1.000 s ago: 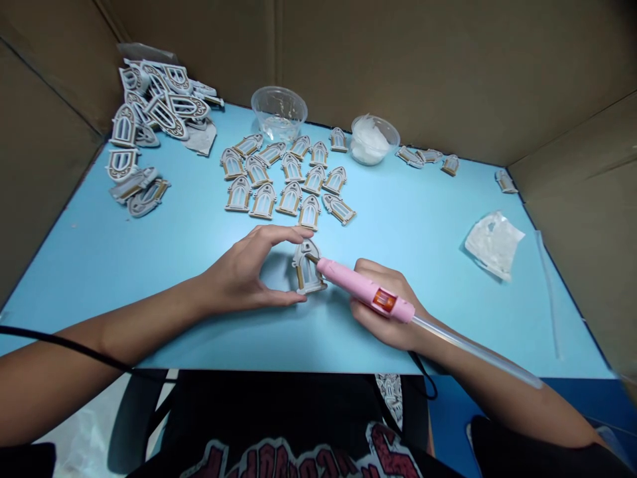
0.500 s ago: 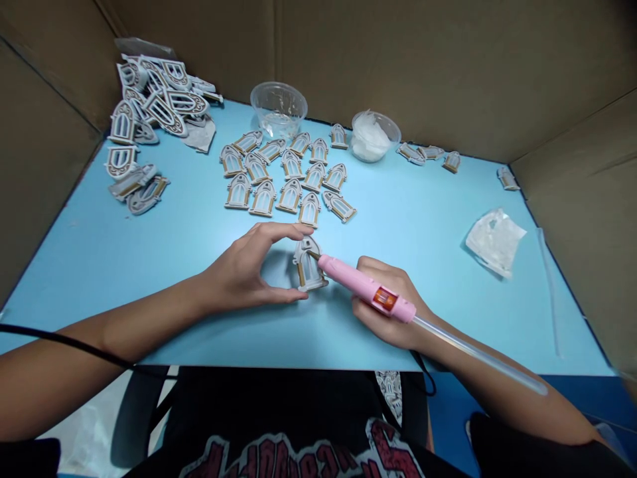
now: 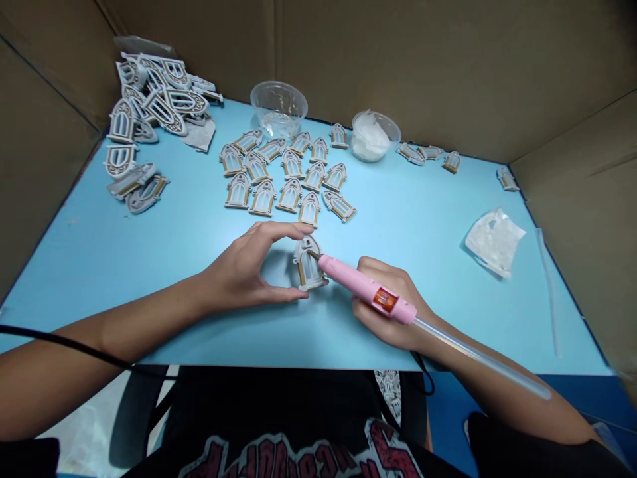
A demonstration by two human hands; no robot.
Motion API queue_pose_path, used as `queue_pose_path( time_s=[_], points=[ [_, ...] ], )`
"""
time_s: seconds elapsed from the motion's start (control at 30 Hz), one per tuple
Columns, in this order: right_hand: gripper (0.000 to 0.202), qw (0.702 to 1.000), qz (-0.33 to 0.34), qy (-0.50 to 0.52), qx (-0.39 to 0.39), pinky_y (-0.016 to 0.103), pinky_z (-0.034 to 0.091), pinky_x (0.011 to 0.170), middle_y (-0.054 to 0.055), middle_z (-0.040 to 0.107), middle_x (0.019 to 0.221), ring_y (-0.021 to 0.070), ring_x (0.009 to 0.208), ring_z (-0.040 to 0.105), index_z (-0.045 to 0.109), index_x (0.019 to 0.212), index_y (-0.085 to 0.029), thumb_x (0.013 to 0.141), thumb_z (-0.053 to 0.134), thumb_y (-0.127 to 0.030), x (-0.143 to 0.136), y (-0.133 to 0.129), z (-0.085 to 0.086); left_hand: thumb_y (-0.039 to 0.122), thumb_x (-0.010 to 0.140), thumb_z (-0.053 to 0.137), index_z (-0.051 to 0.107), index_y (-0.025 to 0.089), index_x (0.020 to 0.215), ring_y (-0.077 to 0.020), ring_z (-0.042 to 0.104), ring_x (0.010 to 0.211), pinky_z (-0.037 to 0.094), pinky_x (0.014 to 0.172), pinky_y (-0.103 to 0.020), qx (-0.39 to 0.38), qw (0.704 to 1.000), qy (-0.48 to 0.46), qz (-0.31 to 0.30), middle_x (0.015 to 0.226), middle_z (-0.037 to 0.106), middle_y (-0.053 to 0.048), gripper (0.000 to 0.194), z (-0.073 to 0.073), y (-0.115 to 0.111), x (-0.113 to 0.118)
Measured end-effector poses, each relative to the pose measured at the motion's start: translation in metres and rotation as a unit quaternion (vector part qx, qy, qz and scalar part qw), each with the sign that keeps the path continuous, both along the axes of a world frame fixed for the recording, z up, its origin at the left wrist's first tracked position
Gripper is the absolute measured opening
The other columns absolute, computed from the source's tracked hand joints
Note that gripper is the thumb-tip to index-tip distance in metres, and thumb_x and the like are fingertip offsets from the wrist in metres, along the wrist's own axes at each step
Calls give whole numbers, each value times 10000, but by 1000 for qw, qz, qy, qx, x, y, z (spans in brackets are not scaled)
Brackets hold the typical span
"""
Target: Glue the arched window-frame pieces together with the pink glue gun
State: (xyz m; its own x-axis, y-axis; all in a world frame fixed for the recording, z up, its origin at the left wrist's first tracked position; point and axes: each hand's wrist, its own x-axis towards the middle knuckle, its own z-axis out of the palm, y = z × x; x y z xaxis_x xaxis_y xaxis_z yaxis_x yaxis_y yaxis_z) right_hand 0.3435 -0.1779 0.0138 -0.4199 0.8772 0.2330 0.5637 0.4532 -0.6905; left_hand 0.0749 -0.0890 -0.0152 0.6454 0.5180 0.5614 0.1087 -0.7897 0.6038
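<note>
Left grip (image 3: 243,272): thumb and forefinger clamped on the foot and peak of one arched window piece (image 3: 309,272), apparently by the ends so its face lies bare.

Right grip (image 3: 397,282): fingers closed round a pink glue gun (image 3: 348,275), tip at the piece's upper part, seemingly slanted to clear the left fingers. Clear stick (image 3: 478,353) trailing behind, over the forearm.

Beyond the left grip, on the desk (image 3: 423,219): smaller arched pieces (image 3: 289,196), in loose rows, perhaps for easy reach. Farther, leftward: heaped larger frames (image 3: 163,114).
</note>
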Motion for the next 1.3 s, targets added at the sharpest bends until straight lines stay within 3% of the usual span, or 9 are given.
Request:
queue_pose_path(
  time_s=[0.5, 0.73, 1.0, 1.3],
  points=[
    [268, 1000, -8, -11, 18, 259, 339, 522, -41, 408, 705, 111, 575, 430, 347, 724, -253, 781, 570, -116, 0, -2, 1, 394, 783, 953, 471, 259, 1419, -288, 683, 1318, 578, 1090, -419, 15, 1000, 14, 18, 1403, 693, -139, 809, 2, -2, 1],
    [163, 1000, -7, 5, 23, 280, 443, 579, -5, 525, 769, 138, 660, 548, 502, 780, -233, 778, 570, -84, 0, -3, 2, 395, 795, 944, 465, 243, 1414, -292, 681, 1321, 577, 1073, -410, 34, 999, 13, 10, 1400, 693, -157, 797, 1, -1, 1],
    [150, 999, -10, 28, 13, 298, 496, 629, 19, 589, 868, 146, 720, 613, 560, 832, -222, 784, 573, -80, 1, -5, 1, 397, 795, 946, 461, 237, 1421, -292, 687, 1312, 568, 1080, -401, 58, 998, 9, 7, 1391, 697, -155, 808, 1, 2, 2],
    [147, 999, -17, 23, 31, 280, 482, 603, 9, 570, 841, 132, 685, 581, 544, 804, -219, 771, 560, -77, 2, -4, 2, 370, 802, 938, 465, 234, 1397, -277, 677, 1330, 551, 1112, -394, 37, 999, 21, 13, 1404, 690, -150, 772, 3, -1, 0]
  ],
)
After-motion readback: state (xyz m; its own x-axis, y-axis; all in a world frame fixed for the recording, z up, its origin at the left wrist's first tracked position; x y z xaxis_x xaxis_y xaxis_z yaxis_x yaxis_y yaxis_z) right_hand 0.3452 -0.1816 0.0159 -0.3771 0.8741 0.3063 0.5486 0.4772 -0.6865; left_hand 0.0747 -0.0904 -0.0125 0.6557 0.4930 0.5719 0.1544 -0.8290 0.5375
